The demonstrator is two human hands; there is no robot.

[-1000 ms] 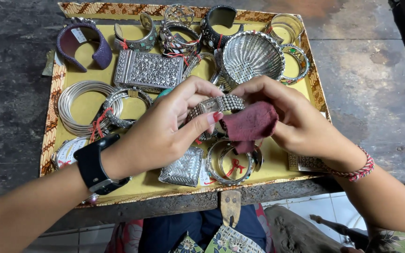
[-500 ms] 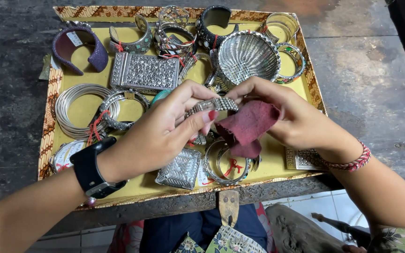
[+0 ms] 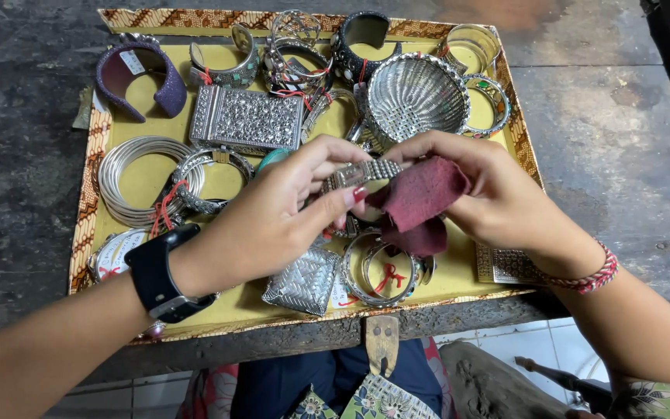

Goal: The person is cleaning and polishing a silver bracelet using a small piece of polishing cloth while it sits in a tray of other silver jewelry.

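Left hand [image 3: 273, 213] pinches a silver bracelet [image 3: 362, 174] while the right hand [image 3: 498, 194] grips a maroon cloth [image 3: 420, 198] — short, firm rubs along the links likely suit best.

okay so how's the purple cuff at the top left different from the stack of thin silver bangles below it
The purple cuff is one broad band with an open gap; the stack of thin silver bangles is many slim closed rings. The cuff is purple and matte-looking, with a pale tag inside it; the bangles are shiny silver, tied with red thread. Both lie on the yellow tray, apart from either hand.
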